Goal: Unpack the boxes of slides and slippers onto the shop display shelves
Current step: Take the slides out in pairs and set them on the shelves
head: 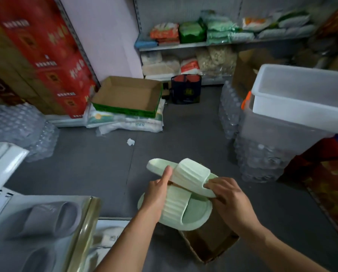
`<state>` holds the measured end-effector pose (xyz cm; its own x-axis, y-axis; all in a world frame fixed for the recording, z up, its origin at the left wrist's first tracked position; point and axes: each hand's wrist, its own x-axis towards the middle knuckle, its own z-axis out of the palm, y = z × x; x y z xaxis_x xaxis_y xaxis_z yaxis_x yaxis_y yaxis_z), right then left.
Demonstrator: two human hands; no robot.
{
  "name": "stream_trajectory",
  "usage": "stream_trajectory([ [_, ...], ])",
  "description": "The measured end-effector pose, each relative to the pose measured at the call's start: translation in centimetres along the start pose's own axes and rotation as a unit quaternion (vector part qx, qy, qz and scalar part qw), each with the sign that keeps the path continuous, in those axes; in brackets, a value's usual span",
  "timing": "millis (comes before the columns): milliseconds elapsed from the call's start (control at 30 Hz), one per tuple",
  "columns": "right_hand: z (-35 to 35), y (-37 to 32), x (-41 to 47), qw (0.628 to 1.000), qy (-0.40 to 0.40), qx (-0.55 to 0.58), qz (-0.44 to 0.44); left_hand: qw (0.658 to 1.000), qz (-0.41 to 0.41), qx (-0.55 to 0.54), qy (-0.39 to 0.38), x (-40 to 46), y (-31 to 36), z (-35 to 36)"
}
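Slides are out of the carton and in your hands: the left hand (156, 195) grips the lower pale-green slide (184, 214) at its strap, index finger laid along the upper pale-green slide (185, 175), while the right hand (229, 199) pinches that upper slide's near edge. Both hang over the floor, above the open cardboard box (209, 242). You look to be separating the pair, mid-unpacking. Next, carry them left to the white display shelf (5, 165), where grey slides (54, 218) already lie, and set them beside those. Blur hides whether there is free room there. Around you: bottled-water packs (260, 160), a white plastic bin (301, 99), and an empty green-sided tray box (129, 95); the shelf's metal edge rail (85, 222) lies between you and the spot.
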<state>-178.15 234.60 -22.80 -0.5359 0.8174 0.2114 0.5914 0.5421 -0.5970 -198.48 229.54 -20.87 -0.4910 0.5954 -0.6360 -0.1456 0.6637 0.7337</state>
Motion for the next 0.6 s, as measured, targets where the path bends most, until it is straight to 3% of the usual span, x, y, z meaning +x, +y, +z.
stream_trajectory([
  [200,-3.1,-2.2,-1.6,0.992,-0.043,-0.040,-0.113,0.992,0.006,-0.067,0.111,-5.1,0.4,-1.3],
  [267,-4.4,-2.8,-2.8,0.993,-0.017,-0.012,-0.114,0.988,0.022,-0.071,0.135,-7.2,0.4,-1.6],
  [367,-6.9,-3.5,-4.6,0.995,0.051,0.088,-0.016,0.984,0.045,-0.100,0.137,-10.6,-0.2,-1.9],
  [433,-8.6,-4.8,-5.5,0.973,-0.059,0.202,0.097,0.983,0.065,-0.107,0.133,-13.5,-0.8,-2.1],
  [500,-9.9,-6.4,-6.5,0.927,-0.171,0.284,0.175,0.981,0.080,-0.104,0.140,-16.3,-1.6,-2.2],
  [600,-11.2,-8.4,-8.4,0.899,-0.193,0.330,0.213,0.976,0.107,-0.090,0.167,-20.8,-2.9,-2.7],
])
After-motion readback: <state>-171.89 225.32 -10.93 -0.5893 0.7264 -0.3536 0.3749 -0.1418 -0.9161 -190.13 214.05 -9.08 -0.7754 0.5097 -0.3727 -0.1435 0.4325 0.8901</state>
